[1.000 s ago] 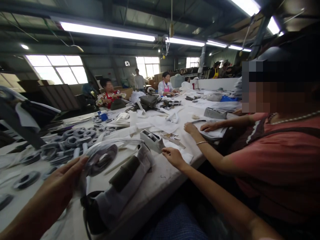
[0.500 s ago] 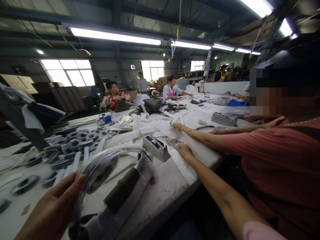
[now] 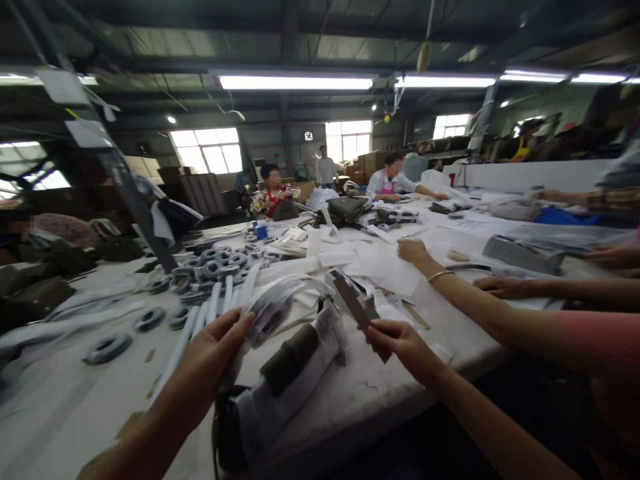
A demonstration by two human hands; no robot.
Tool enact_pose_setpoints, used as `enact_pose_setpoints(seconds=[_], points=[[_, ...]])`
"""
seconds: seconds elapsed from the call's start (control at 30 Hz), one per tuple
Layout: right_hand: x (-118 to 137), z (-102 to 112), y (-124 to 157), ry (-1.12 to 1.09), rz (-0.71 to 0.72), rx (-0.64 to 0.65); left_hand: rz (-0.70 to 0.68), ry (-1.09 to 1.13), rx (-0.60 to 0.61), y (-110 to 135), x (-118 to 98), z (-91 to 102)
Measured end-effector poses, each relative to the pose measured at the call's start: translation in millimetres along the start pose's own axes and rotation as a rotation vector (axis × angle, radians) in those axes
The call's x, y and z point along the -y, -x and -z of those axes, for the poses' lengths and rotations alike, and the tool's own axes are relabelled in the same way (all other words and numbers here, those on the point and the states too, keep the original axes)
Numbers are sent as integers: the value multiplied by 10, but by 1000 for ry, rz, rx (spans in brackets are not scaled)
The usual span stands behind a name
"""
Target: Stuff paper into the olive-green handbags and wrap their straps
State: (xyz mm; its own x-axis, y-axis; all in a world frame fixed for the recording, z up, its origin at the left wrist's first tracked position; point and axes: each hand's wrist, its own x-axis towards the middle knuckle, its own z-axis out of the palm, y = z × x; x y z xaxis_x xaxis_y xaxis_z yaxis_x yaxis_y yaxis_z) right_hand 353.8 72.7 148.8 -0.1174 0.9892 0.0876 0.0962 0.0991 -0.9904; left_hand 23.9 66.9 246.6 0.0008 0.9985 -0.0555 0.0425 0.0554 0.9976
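Observation:
My left hand [image 3: 220, 353] pinches the looped handle [image 3: 273, 310] of a bag, which is wrapped in clear plastic. Below that loop lies the dark green bag [image 3: 290, 360], partly covered in white wrapping, near the table's front edge. Between the thumb and fingers of my right hand [image 3: 407, 347] is a brownish strip of tape [image 3: 350, 300]. It slants up and left toward the tape dispenser [image 3: 333, 280], which it partly hides; whether the two still join I cannot tell.
To the left lie several grey rolled rings [image 3: 220, 263] and white tubes [image 3: 200, 320]. A co-worker's braceleted hand [image 3: 415, 257] rests on white sheets at right. A metal post [image 3: 135, 207] rises at left. More bags [image 3: 347, 210] and people are across the table.
My view has swung left. My right hand has gone from the table beside the dispenser to holding up the tape strip near the bag. My left hand keeps the wrapped handle.

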Motion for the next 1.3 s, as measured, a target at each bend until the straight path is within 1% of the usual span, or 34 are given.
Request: enact_pose_setpoints(seconds=[0.03,0.1,0.17,0.2,0.27,0.37,0.53,0.63,0.8,0.87,0.93,1.0,1.1,1.2,1.3], points=[[91,-132,94,-51,-4,79,-9,-2,9,-2,0,-4],[225,-358,231,-57,0,204,-23,-21,39,-1,0,-4],[295,-525,295,-23,17,263,-36,-42,61,11,-5,-2],[311,-588,304,-8,25,266,-41,-55,67,23,-12,-2],[329,-687,291,5,41,232,-56,-80,70,56,-34,-9],[369,-818,235,-24,64,184,-80,-110,77,122,-79,-35],[531,-1086,119,-174,93,196,-93,-118,140,204,-122,-73],[652,-1227,53,-301,84,213,-113,-125,159,217,-114,-80],[831,-1350,59,-566,15,294,-186,-189,144,218,-96,-49],[872,-1369,96,-678,-31,331,-233,-244,139,226,-93,-20],[898,-1383,130,-735,-56,355,-290,-311,119,242,-92,9],[921,-1399,147,-737,-45,351,-352,-378,92,265,-97,29],[964,-1434,143,-695,-41,288,-431,-455,82,298,-115,38],[1013,-1464,126,-673,-58,223,-446,-449,106,301,-126,38],[1049,-1469,121,-673,-68,193,-463,-416,126,271,-106,29]])
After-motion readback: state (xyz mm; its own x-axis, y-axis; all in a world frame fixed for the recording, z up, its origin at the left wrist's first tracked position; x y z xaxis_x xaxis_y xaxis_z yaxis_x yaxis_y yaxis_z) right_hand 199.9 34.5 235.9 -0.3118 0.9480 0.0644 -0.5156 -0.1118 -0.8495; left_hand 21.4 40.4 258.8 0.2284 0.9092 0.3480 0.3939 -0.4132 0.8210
